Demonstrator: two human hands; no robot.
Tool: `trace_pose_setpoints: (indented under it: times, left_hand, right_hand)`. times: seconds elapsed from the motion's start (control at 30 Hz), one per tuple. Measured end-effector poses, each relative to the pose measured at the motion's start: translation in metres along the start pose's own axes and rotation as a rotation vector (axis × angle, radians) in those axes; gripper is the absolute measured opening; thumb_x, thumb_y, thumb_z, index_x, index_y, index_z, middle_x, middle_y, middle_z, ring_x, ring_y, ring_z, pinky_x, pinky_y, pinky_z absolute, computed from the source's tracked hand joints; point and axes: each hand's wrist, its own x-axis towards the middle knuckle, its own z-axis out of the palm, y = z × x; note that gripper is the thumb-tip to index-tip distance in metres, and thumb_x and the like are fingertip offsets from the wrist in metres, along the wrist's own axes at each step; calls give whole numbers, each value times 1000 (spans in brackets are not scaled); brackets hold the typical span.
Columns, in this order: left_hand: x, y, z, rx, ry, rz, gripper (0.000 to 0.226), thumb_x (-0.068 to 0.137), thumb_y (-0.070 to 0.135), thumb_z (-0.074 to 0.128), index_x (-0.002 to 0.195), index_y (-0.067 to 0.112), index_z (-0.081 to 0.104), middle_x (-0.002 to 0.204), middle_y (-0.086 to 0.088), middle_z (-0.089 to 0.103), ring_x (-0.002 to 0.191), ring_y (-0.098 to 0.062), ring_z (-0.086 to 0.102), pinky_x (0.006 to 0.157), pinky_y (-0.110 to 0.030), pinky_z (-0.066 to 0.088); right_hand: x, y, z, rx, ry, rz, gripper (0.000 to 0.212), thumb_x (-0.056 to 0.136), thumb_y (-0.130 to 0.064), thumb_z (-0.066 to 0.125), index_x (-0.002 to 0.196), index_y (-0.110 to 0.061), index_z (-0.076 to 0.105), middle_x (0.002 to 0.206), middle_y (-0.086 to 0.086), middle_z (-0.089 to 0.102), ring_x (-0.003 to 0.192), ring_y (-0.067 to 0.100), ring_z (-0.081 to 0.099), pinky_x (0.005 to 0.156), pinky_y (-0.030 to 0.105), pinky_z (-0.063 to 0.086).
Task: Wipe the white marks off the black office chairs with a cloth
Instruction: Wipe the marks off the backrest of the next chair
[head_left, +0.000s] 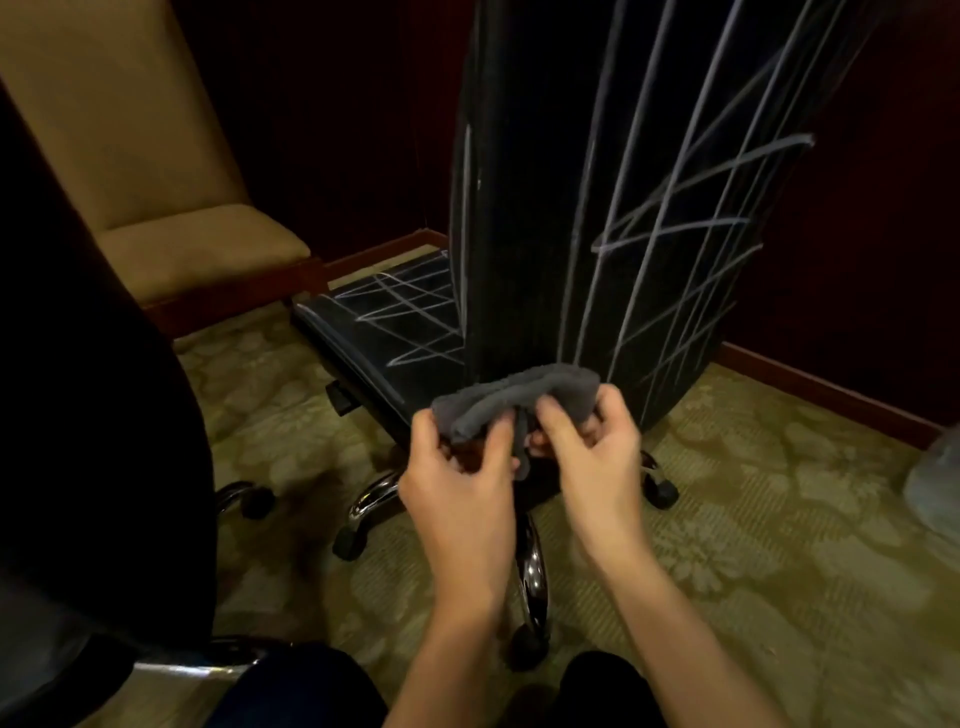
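My left hand (457, 483) and right hand (587, 457) are raised together in front of me, both pinching a folded grey cloth (514, 400) with curled fingers, the cloth bunched between them. Just beyond the cloth, at twelve o'clock, stands a black office chair (524, 208) with its back toward me, crossed with white marks (691, 208) on back and seat. Its chrome base (530, 566) sits below my hands on patterned carpet (779, 545). A tan chair (130, 156) is at ten o'clock, another black chair (93, 415) at nine.
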Motion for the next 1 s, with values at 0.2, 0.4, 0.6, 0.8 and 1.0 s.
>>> trace_pose_setpoints:
  times: [0.2, 0.4, 0.6, 0.8, 1.0]
  left_hand:
    - [5, -28, -32, 281, 6, -28, 25, 84, 9, 75, 88, 29, 59, 89, 18, 68, 78, -1, 68, 66, -26, 59]
    - [24, -44, -54, 0, 23, -438, 16, 88, -3, 68, 100, 6, 66, 87, -9, 75, 74, -16, 73, 65, -25, 60]
    - [53, -60, -80, 379, 21, -294, 28, 85, 15, 76, 99, 27, 55, 80, -3, 73, 74, -15, 73, 65, -34, 58]
    - [58, -59, -87, 309, -10, -285, 20, 91, 5, 69, 95, 20, 57, 83, -1, 73, 76, -12, 73, 65, -23, 58]
    - [57, -37, -79, 267, -11, -103, 20, 93, 6, 66, 96, 26, 61, 85, -1, 74, 70, -9, 71, 64, -32, 60]
  right_hand:
    - [-18, 49, 5, -221, -5, 19, 13, 94, -14, 64, 102, -24, 60, 96, -13, 71, 87, 5, 70, 73, 24, 57]
    - [-24, 84, 22, -398, 16, -53, 22, 91, -18, 69, 91, -35, 56, 85, -19, 68, 77, 1, 68, 65, 19, 54]
    - [-21, 94, 41, -312, 19, 43, 10, 91, -21, 68, 93, -24, 59, 81, -7, 71, 75, 4, 70, 67, 28, 58]
    - [-25, 97, 52, -281, 27, 61, 12, 91, -23, 68, 92, -29, 58, 80, -10, 71, 74, 6, 71, 65, 25, 58]
    - [-17, 67, 62, -175, 88, 46, 11, 89, -20, 71, 94, -18, 61, 78, -6, 73, 71, 8, 72, 64, 29, 56]
